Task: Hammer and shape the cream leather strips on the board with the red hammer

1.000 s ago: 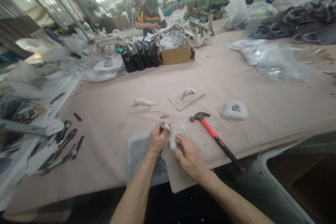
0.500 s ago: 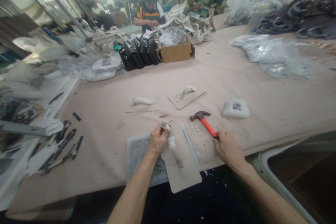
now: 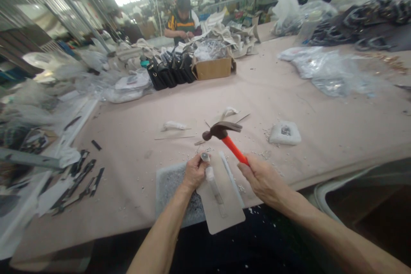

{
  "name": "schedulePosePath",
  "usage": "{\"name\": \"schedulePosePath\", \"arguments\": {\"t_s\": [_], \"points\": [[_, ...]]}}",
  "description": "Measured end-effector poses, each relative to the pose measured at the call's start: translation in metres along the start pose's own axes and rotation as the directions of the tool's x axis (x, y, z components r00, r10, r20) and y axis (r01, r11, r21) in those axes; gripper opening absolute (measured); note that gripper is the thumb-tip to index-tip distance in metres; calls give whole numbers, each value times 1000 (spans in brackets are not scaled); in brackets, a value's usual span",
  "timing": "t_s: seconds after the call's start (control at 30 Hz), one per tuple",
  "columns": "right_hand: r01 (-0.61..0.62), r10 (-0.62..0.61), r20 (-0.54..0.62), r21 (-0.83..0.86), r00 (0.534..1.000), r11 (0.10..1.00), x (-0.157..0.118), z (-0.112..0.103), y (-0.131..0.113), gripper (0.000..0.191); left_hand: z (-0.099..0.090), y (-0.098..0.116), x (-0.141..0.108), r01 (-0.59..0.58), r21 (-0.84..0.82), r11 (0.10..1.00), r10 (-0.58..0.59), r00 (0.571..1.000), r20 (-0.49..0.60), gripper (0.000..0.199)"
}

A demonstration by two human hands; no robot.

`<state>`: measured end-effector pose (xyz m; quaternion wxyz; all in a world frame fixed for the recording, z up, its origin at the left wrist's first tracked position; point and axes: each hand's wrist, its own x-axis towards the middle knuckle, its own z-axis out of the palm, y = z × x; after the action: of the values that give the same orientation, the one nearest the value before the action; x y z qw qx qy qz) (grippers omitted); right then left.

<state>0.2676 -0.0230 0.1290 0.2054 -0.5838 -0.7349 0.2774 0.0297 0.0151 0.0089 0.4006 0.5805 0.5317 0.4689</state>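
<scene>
My right hand (image 3: pixel 261 178) is closed around the orange handle of a claw hammer (image 3: pixel 236 150), whose dark head is raised above the table, just beyond my left hand. My left hand (image 3: pixel 195 172) pinches a short whitish cylinder with a round metal end (image 3: pixel 204 156), upright at the far edge of a beige panel (image 3: pixel 229 205). Along that panel runs a strap handle (image 3: pixel 214 185) partly wrapped in white film. Beneath the panel lies a speckled grey slab (image 3: pixel 170 184), partly covered by it and my left arm. The cylinder's lower end is hidden by my fingers.
Two similar handled panels lie beyond, one flat (image 3: pixel 175 130), the other partly behind the hammer. A white block-like container (image 3: pixel 285 132) sits at right among scattered small bits. Farther back are a cardboard box (image 3: pixel 213 69), black bags (image 3: pixel 168 70) and a seated person (image 3: pixel 183 21).
My right hand has lifted the hammer from near the tabletop and brought it left, toward my left hand. My left hand keeps its pinch on the cylinder.
</scene>
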Motion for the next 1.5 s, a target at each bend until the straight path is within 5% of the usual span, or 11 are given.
{"name": "schedulePosePath", "arguments": {"t_s": [0.17,0.37,0.47,0.57,0.83,0.93,1.03,1.1,1.17,1.3,1.5], "points": [[202,-135,184,-420,974,885,11,-29,-26,20,1,-1,2,28,73,997,-28,1000,-9,25],[289,-354,-371,-219,859,932,8,-51,-59,34,2,2,0,24,67,997,-22,999,-28,26],[282,-331,-122,-303,936,910,4,-27,-40,30,3,3,-1,32,61,998,-30,999,-42,21],[172,-91,201,-434,975,884,5,-13,-14,24,4,2,-1,29,50,998,-27,999,-43,22],[-81,193,160,-529,968,845,6,-7,51,31,5,-1,0,37,-39,999,-38,998,-42,22],[128,-118,54,-581,992,804,5,18,55,44,6,0,0,54,-73,996,-60,994,-89,25],[541,-523,195,-514,830,666,6,45,27,59,7,-2,2,62,-155,986,-81,990,-114,28],[717,-602,391,-431,696,548,9,58,0,42,8,-4,7,109,-241,964,-142,982,-124,27],[762,-584,490,-431,647,483,13,66,-22,22,5,-5,13,150,-413,898,-257,942,-217,34],[631,-487,412,-601,770,490,17,65,-45,18,-19,20,20,5,-624,781,-359,822,-442,50],[259,-111,266,-623,958,738,10,50,-58,18,-60,87,4,-188,-68,980,135,874,-467,33]]}}
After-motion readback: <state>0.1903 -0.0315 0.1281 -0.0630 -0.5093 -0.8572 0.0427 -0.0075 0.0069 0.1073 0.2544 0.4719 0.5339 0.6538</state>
